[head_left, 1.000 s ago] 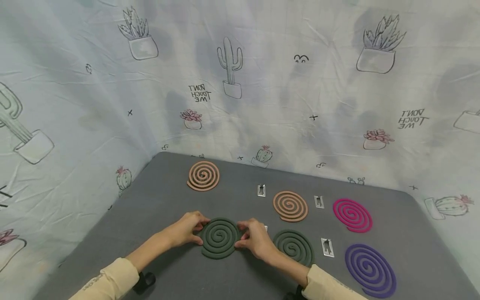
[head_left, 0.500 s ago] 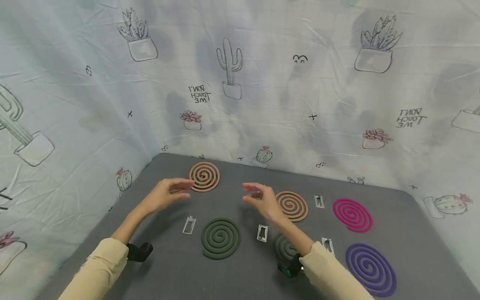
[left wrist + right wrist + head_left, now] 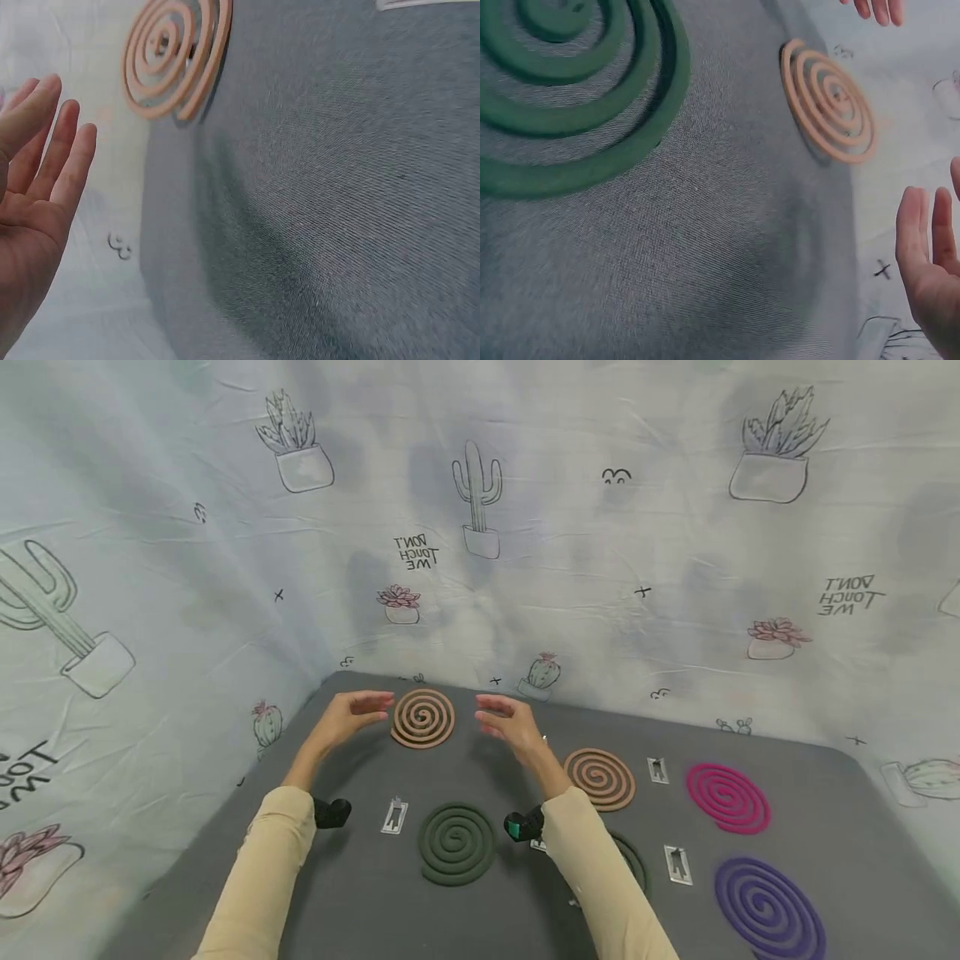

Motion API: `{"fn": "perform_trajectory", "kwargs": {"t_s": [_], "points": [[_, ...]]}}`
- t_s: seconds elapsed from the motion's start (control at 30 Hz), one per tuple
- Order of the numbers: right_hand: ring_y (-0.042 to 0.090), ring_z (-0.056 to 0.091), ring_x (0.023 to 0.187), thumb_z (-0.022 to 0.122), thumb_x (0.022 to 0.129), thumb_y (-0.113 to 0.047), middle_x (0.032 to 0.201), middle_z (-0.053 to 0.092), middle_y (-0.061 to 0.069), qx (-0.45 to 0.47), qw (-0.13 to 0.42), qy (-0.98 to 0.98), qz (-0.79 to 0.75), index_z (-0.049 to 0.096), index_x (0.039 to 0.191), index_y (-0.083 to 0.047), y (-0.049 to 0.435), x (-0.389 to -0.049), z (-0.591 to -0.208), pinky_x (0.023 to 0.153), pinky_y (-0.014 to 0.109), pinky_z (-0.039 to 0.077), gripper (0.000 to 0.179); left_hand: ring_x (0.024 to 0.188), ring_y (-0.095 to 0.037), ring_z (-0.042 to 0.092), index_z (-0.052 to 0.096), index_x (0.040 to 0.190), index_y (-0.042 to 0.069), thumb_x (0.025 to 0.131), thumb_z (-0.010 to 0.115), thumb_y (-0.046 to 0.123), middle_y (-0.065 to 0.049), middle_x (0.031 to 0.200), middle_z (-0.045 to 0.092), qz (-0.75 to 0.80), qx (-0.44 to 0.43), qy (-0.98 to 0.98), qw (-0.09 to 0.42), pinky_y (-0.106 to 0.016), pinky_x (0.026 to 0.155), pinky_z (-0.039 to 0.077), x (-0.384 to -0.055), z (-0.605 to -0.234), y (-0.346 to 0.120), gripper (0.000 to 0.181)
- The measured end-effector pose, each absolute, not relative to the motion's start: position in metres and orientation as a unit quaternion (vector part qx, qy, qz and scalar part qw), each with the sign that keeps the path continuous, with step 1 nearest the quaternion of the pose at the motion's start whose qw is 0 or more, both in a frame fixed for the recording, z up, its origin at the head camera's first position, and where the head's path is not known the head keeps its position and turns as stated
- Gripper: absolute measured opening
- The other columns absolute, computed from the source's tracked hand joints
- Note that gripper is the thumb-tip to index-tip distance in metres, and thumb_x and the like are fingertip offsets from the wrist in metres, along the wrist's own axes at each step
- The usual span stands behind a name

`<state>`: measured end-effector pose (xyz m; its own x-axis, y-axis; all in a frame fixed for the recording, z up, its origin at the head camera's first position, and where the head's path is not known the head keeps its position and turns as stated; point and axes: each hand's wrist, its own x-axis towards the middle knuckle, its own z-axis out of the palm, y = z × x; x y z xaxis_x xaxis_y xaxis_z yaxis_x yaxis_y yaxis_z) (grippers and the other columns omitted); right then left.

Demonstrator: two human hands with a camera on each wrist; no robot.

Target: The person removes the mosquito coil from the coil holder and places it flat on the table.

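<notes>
An orange-tan mosquito coil [image 3: 423,719] lies flat at the back left of the grey table, between my two hands. To its left hovers my left hand [image 3: 347,720], fingers relaxed and holding nothing. My right hand [image 3: 517,727] is raised on the coil's other side, also holding nothing. Neither hand touches the coil. Nearer to me lies a dark green mosquito coil [image 3: 457,844], seen large in the right wrist view. My right sleeve covers much of a second green coil [image 3: 632,862].
To the right lie another tan coil [image 3: 599,779], a magenta coil [image 3: 728,798] and a purple coil [image 3: 770,908]. Small metal coil stands [image 3: 394,816] lie among the coils, one of them [image 3: 678,865] near the purple coil. A cactus-print cloth [image 3: 562,527] borders the table.
Both hands have let go of the near green coil and moved forward to either side of the back-left tan coil. The green coil stays flat on the table.
</notes>
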<state>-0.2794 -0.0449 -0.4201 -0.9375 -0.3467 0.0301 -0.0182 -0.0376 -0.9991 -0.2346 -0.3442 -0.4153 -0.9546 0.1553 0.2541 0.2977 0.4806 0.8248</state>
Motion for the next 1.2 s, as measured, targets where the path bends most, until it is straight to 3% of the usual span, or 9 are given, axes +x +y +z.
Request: {"fn": "perform_trajectory", "kwargs": {"t_s": [0.27, 0.63, 0.93, 1.2], "points": [[0.035, 0.059, 0.113, 0.063, 0.088, 0.003, 0.133, 0.051, 0.025, -0.126, 0.122, 0.696, -0.696, 0.058, 0.126, 0.004, -0.057, -0.293, -0.431, 0.088, 0.039, 0.056, 0.039, 0.119, -0.044, 0.052, 0.052, 0.13, -0.008, 0.09, 0.061, 0.001, -0.028, 0.131, 0.053, -0.44, -0.101, -0.891, 0.049, -0.053, 0.096, 0.048, -0.255, -0.42, -0.343, 0.042], [0.035, 0.059, 0.115, 0.065, 0.086, 0.002, 0.134, 0.053, 0.022, -0.122, 0.119, 0.763, -0.624, 0.057, 0.129, 0.0, -0.075, -0.299, -0.445, 0.087, 0.037, 0.056, 0.044, 0.122, -0.047, 0.048, 0.046, 0.136, -0.007, 0.089, 0.062, -0.002, -0.031, 0.135, 0.047, -0.451, -0.093, -0.888, 0.0, -0.049, 0.096, 0.049, -0.27, -0.428, -0.336, 0.05], [0.028, 0.069, 0.096, 0.072, 0.081, 0.0, 0.124, 0.061, 0.019, -0.13, 0.107, 0.769, -0.617, 0.063, 0.124, -0.007, -0.087, -0.309, -0.455, 0.075, 0.03, 0.059, 0.044, 0.117, -0.046, 0.052, 0.047, 0.133, -0.01, 0.089, 0.062, 0.001, -0.032, 0.134, 0.047, -0.436, -0.072, -0.897, -0.005, -0.045, 0.09, 0.053, -0.274, -0.427, -0.336, 0.047], [0.033, 0.067, 0.098, 0.068, 0.082, 0.005, 0.12, 0.062, 0.021, -0.125, 0.114, 0.763, -0.624, 0.06, 0.125, 0.001, -0.098, -0.301, -0.449, 0.077, 0.031, 0.059, 0.044, 0.112, -0.044, 0.057, 0.05, 0.132, -0.007, 0.088, 0.062, -0.002, -0.032, 0.128, 0.052, -0.423, -0.056, -0.904, -0.008, -0.043, 0.088, 0.055, -0.279, -0.433, -0.338, 0.046]]}}
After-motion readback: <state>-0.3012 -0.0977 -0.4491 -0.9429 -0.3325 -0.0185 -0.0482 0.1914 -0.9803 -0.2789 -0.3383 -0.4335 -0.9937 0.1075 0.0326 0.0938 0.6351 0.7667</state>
